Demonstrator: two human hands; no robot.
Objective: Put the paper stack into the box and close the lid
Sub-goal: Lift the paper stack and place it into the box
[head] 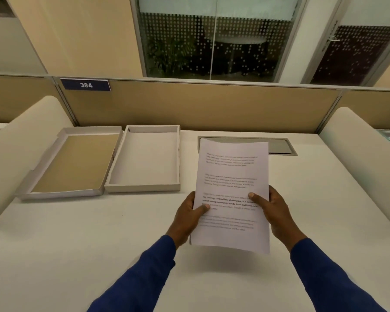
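A white paper stack [232, 172] with printed text is held up above the desk, right of centre. My left hand [188, 218] grips its left edge, thumb on the top sheet. My right hand [274, 212] grips the right edge the same way. The shallow grey box [177, 158] lies open and empty on the desk to the left of the paper. Its lid [61, 195] lies upside down beside it, further left, showing a tan inner face.
A white desk [99, 244] is bounded by a tan partition [212, 109] at the back, with a "384" sign [85, 84]. A grey cable hatch [282, 146] sits behind the paper. Curved white dividers [20, 143] stand at both sides.
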